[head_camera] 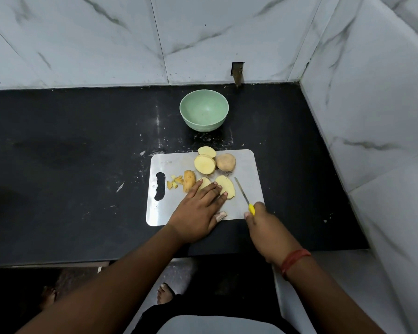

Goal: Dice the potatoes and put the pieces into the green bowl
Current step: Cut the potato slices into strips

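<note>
On the cutting board (247, 169), L hand (198, 208) presses flat-fingered on potato slices (225, 186); R hand (263, 224) grips knife (244, 196) w/ curled fingers.

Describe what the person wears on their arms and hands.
Both forearms are bare, with no sleeves in view. The right wrist carries a red-orange thread band. The left hand has a pale bandage wrapped on the thumb. No gloves, rings or watch show.

Green bowl (204, 113) upright, empty, on black bench (82, 153) behind steel cutting board (249, 169). On board: whole unpeeled potato (225, 162), stacked cut halves (205, 164), sliced pieces (225, 186) near front, skin-on wedge (189, 181), small diced bits (175, 182) at left.
</note>
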The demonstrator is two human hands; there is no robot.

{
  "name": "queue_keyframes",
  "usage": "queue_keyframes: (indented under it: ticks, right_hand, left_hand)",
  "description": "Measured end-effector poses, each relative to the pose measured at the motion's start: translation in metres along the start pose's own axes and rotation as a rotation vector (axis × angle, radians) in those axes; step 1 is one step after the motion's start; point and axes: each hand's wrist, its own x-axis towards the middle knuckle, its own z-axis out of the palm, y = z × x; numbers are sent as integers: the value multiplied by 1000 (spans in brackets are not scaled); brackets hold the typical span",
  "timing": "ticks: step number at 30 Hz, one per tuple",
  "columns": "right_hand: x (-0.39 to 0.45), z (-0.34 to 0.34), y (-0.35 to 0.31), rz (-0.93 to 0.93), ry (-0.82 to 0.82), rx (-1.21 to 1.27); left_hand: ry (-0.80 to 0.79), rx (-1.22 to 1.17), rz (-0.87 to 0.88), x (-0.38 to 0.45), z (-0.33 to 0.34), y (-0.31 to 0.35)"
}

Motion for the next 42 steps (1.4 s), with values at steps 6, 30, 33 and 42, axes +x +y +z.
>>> queue_keyframes:
  ticks: [6,30,33,42]
  right_hand:
    - [26,6,-12,-56,118,-217]
    - [40,22,-16,20,-106,-280]
    - [26,28,1,35,-137,-278]
    - [3,27,32,21,-143,-177]
  left_hand:
    - [40,-34,2,-2,0,1]
    - [58,-42,-9,2,1,1]
    - [71,-36,-13,2,2,1]
    - [53,-62,-14,1,3,0]
